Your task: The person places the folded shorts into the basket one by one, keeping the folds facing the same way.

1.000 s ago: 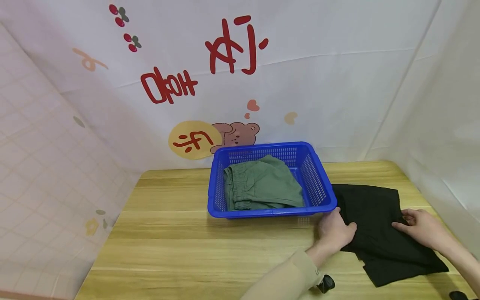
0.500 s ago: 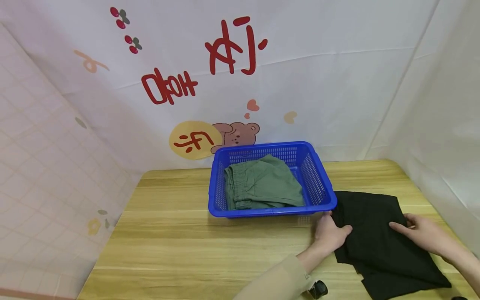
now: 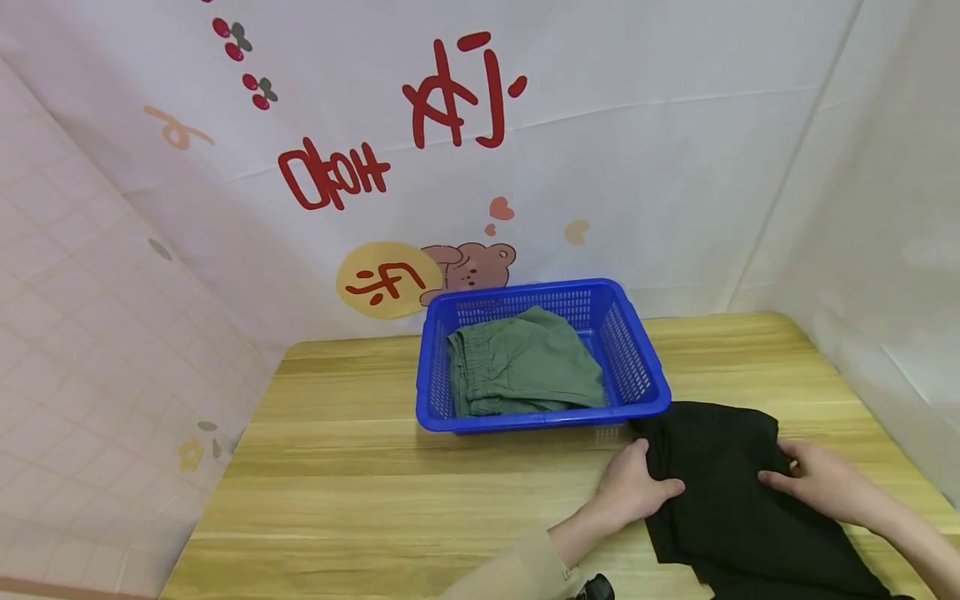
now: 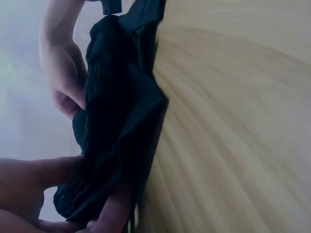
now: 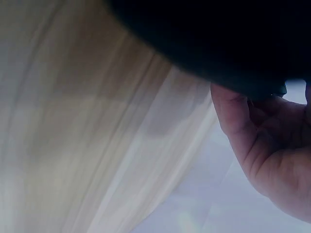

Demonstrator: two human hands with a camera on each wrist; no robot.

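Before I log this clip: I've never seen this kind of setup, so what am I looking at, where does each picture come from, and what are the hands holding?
No machine here: a person works with bare hands, wearing three cameras. The wide picture comes from the head; the two close ones come from the wrists. On the wooden table stands a blue basket with a folded green garment inside. Beside it lies a black garment. The left hand grips its left edge, and the right hand holds its right side.

The head camera looked forward and down over the desk (image 3: 375,492). Both wrist cameras sat close, sharing the black garment (image 3: 735,500) with it.
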